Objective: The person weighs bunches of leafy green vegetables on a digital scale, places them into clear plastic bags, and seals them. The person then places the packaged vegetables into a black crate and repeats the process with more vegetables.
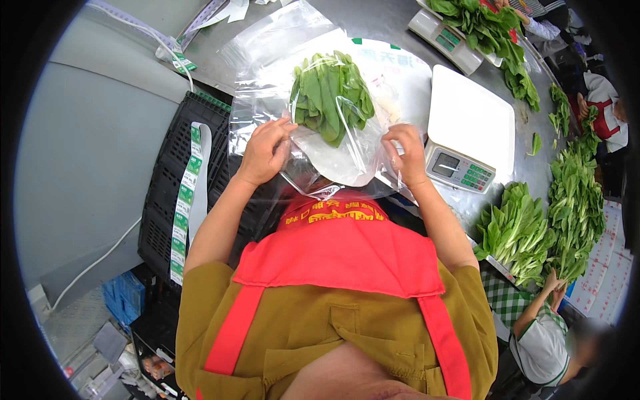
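A bunch of leafy greens lies inside a clear plastic bag on the table before me. My left hand pinches the bag's film at its near left, close to the leaf ends. On the other side my right hand has thumb and fingers closed on the film at the near right. Between the hands the near part of the bag spreads loosely over the table edge and the top of my red apron. White printed plastic lies beneath and beside the greens.
A digital scale stands right of my right hand; another scale holds greens farther off. Leafy greens are piled at the right, where a co-worker handles some. Black crates and a strip of green labels are at left.
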Action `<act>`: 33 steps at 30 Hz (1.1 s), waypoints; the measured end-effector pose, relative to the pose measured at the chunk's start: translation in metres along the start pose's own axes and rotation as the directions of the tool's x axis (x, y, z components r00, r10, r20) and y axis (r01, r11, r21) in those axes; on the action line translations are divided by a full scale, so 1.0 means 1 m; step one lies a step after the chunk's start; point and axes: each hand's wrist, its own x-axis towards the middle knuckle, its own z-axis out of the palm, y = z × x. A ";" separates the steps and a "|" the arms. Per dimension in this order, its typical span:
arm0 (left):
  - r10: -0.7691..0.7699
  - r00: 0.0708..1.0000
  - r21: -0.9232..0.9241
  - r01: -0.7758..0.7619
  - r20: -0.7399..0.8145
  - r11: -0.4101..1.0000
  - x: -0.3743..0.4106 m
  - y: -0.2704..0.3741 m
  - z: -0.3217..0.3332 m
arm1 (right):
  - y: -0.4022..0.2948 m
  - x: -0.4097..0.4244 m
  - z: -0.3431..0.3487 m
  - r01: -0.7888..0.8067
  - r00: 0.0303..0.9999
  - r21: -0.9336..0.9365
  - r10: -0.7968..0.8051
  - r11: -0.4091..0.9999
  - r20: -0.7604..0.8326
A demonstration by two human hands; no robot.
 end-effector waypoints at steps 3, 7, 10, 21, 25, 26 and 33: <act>-0.298 0.949 -0.507 0.206 -0.106 0.837 0.007 -0.009 -0.002 | -0.010 0.024 0.001 -0.072 0.984 0.233 0.107 0.970 -0.143; -0.432 0.847 -0.445 0.272 -0.309 0.853 0.062 0.006 -0.038 | -0.029 0.093 0.004 -0.082 0.961 0.487 0.199 0.869 -0.194; -0.433 0.807 -0.709 0.025 -0.401 0.705 0.125 -0.009 -0.057 | -0.015 0.168 0.001 -0.096 0.915 0.749 0.354 0.656 -0.193; -0.424 0.785 -0.732 -0.054 -0.452 0.679 0.216 -0.032 -0.087 | -0.018 0.256 0.009 -0.202 0.844 0.645 0.465 0.737 -0.267; -0.528 0.765 -0.741 0.101 -0.369 0.664 0.180 -0.016 -0.064 | -0.004 0.213 0.012 -0.360 0.810 0.539 0.542 0.761 -0.224; -0.580 0.745 -0.783 0.127 -0.330 0.608 0.157 -0.015 -0.051 | -0.012 0.189 0.012 -0.420 0.801 0.529 0.575 0.738 -0.166; -0.840 0.514 -0.921 0.386 0.174 0.046 -0.014 0.042 0.023 | -0.032 0.014 0.011 -0.730 0.543 0.570 0.827 0.378 0.146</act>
